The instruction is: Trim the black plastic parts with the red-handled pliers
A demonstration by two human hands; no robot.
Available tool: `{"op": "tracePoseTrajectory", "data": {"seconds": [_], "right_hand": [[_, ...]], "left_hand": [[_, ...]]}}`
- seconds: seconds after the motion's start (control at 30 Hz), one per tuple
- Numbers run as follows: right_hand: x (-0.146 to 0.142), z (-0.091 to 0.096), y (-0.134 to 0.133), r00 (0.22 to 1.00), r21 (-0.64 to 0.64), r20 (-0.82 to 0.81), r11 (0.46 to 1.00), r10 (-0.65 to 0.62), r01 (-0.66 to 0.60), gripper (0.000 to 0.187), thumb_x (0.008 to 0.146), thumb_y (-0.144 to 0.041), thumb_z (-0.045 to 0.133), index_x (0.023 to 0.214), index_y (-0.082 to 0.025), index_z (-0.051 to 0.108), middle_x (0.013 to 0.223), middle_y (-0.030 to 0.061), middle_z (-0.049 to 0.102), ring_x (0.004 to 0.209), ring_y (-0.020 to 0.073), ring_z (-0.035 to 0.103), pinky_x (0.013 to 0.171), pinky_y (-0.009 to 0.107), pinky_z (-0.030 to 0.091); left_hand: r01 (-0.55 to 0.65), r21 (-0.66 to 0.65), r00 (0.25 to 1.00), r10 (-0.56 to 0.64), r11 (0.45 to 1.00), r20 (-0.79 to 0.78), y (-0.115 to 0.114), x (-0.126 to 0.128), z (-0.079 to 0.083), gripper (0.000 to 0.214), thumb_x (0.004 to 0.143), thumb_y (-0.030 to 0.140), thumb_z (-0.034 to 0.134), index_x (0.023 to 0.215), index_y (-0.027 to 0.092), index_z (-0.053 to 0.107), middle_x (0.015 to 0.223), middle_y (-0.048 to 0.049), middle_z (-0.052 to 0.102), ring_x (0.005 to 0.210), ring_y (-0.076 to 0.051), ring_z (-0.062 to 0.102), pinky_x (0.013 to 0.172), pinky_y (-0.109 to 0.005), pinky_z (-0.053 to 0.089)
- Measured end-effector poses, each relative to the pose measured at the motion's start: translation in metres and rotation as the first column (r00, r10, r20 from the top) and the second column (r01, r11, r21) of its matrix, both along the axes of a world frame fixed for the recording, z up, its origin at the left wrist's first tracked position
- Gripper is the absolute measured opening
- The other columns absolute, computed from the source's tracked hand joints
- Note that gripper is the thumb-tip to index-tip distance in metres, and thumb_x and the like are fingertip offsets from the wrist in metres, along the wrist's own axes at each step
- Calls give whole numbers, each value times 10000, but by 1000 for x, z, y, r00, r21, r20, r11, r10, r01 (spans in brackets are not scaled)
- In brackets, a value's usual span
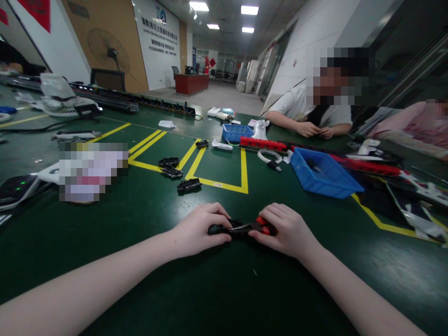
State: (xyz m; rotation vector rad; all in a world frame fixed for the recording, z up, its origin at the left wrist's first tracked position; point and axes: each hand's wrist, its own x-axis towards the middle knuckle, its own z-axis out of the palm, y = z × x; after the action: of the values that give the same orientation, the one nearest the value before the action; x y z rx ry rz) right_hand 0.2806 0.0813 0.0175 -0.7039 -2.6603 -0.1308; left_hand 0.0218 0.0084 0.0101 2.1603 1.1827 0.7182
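Observation:
My right hand [287,229] is closed around red-handled pliers [263,226], whose metal jaws point left. Opposite it, my left hand [200,227] pinches a small black part [217,229] between thumb and fingers, low over the green table. The jaws meet or overlap this part; the exact contact is too dark to make out. Beyond my left hand lie similar black pieces: one alone [189,185], a pair [171,167] further left, and a small one [202,143] farther back.
Yellow tape [224,186] marks rectangles on the green table [140,289]. A blue bin [325,175] stands right, a smaller blue bin [235,135] behind. A phone [94,172] rests on a stand at left. A red strip [262,143] and white cable [269,156] lie near a seated person [311,112].

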Motion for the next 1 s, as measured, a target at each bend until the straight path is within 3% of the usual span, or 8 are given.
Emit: {"op": "tracePoseTrajectory", "data": {"seconds": [0.23,1.0], "right_hand": [[-1,2,-1,1000,2,10,1000,-5,5,351,877,-523,579,780,-187,604,736,57,620,652,167,529,604,302,399],[0,-1,0,1000,47,-6,999,-6,6,373,875,-538,580,786,-176,596,762,69,616,663,169,519,609,310,406]], "left_hand": [[-11,2,1000,11,1000,25,2,0,-4,193,831,369,728,967,232,714,1122,-42,607,1039,-220,585,929,-399,449],[-34,-1,999,34,999,4,-2,2,2,100,875,301,682,936,224,704,1095,-29,611,1028,-205,586,932,-382,436]]}}
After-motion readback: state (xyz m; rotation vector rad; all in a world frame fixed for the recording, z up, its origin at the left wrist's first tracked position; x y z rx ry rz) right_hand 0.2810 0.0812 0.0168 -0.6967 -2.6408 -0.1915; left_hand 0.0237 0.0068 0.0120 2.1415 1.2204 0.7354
